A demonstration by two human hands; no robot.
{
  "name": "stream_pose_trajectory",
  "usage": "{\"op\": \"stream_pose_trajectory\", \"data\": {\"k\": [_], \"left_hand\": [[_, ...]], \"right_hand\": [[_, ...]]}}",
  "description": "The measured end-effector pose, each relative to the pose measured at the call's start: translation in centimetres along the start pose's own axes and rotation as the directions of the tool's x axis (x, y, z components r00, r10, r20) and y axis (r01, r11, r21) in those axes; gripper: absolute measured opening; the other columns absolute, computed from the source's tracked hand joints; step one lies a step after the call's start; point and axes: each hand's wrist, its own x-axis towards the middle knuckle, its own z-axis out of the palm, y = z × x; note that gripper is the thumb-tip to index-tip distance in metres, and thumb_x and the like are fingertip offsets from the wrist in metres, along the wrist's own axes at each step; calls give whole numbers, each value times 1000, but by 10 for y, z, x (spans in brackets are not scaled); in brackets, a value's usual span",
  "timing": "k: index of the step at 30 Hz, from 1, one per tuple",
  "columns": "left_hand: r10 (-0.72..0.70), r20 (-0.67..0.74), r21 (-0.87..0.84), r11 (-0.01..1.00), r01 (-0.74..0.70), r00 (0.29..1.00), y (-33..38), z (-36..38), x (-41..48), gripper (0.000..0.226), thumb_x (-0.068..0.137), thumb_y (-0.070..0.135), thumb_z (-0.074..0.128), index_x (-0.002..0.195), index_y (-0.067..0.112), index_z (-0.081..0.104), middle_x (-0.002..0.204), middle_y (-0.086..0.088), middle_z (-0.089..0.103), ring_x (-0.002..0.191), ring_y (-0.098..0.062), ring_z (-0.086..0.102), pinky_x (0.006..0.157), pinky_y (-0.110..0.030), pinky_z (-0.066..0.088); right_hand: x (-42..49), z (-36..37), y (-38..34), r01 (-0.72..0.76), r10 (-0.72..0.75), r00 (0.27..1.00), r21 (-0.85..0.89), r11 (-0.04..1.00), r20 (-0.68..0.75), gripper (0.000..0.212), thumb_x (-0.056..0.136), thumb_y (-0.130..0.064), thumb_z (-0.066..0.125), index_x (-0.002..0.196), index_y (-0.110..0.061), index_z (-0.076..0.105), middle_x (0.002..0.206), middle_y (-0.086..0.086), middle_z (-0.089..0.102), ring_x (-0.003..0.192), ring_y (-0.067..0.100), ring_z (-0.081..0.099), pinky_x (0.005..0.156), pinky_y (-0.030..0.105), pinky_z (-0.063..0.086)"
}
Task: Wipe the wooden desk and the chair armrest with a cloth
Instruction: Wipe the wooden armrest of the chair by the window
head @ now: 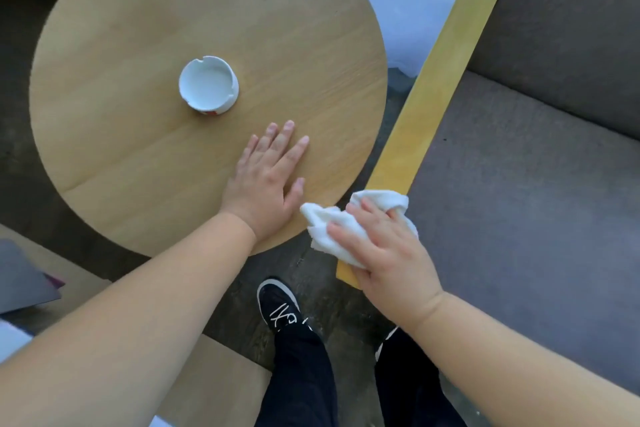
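At the far left, the round wooden desk (138,45) fills most of the view, bare except for a white ashtray (209,84) standing near its middle. Just right of the ashtray and nearer the person, the left hand (268,177) lies flat on the desk, palm down, fingers spread and holding nothing; it looks to be bracing rather than wiping. Below the desk edge a black shoe (280,305) stands on the dark floor. Further right, past the desk's rim, the right hand (381,246) is closed over a bunched white cloth (332,225), pressing it onto the near end of the armrest (446,66), a long yellow wooden strip beside the grey seat cushion (519,184) of the chair. A loose corner of the cloth hangs out toward the desk. The armrest's long axis runs away from the person, slanting up and to the right, so nearly all of its length lies ahead of the cloth, beyond the fingertips. The right hand is the one on it and much the nearer; the left would have to cross over. My reading is that the armrest wipe is at its start, and the coming stroke should push forward along the strip, keeping the cloth centred so it does not slip off either narrow edge.
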Motion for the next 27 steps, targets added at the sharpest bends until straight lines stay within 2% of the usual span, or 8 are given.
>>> {"op": "stream_pose_trajectory", "data": {"k": [4, 7, 11, 14, 17, 22, 24, 27], "left_hand": [[-43, 67, 26, 999, 41, 997, 3, -4, -18, 65, 98, 44, 37, 161, 28, 29, 172, 0, 14, 159, -23, 7, 128, -44, 2], [-47, 56, 42, 998, 45, 997, 5, -10, -8, 62, 96, 44, 38, 155, 25, 42, 169, -3, 26, 156, -26, 18, 128, -42, 5], [-47, 12, 6, 999, 47, 999, 10, -16, 33, 64, 94, 47, 37, 154, 26, 42, 168, -5, 28, 155, -27, 23, 127, -43, 10], [-26, 4, 21, 999, 26, 1000, 14, -13, 78, 66, 95, 51, 34, 158, 30, 33, 171, -2, 20, 158, -23, 14, 128, -42, 4], [-95, -58, 0, 996, 95, 994, 18, -11, 128, 68, 95, 53, 36, 159, 33, 30, 172, 0, 18, 159, -22, 11, 128, -44, 1], [-172, -112, 52, 983, 178, 979, 21, -1, 151, 70, 94, 58, 34, 161, 35, 27, 172, 1, 17, 159, -20, 11, 128, -48, 5], [-157, -120, 56, 985, 165, 980, 21, -2, 147, 70, 95, 56, 36, 161, 34, 27, 172, 1, 18, 158, -20, 12, 128, -48, 6], [-159, -108, 74, 983, 167, 981, 22, -5, 150, 71, 94, 56, 36, 161, 34, 27, 172, 0, 18, 159, -20, 12, 128, -48, 7]], "right_hand": [[-24, -2, -34, 178, -190, 975, 107, 978, 117, 27, 87, 6, 70, 106, -9, 81, 102, 9, 73, 97, 32, 71, 82, 44, 57], [-6, -35, -24, 58, -94, 980, 200, 978, 175, 45, 76, 2, 72, 116, -16, 78, 102, 4, 72, 86, 31, 67, 66, 40, 59], [74, -97, 46, -194, 202, 979, 159, 968, -35, 47, 94, -6, 67, 137, -24, 70, 130, 5, 71, 111, 33, 68, 88, 45, 57], [146, -128, 122, -296, 296, 950, 21, 955, -103, 49, 99, -12, 65, 146, -25, 64, 139, 10, 68, 126, 36, 62, 105, 45, 50], [201, -144, 185, -345, 333, 928, -51, 937, -166, 50, 99, -24, 56, 148, -34, 59, 137, 5, 67, 128, 33, 60, 104, 42, 49], [232, -128, 240, -426, 427, 903, -219, 878, -45, 74, 97, -51, 58, 162, -30, 31, 160, 11, 42, 153, 37, 30, 121, 52, 35], [227, -124, 244, -401, 401, 915, -204, 893, -43, 81, 93, -58, 61, 162, -31, 28, 161, 10, 37, 154, 36, 28, 120, 50, 34], [215, -129, 230, -347, 340, 938, -215, 913, -72, 68, 93, -47, 66, 154, -29, 42, 154, 12, 47, 139, 40, 47, 102, 49, 48]]}}
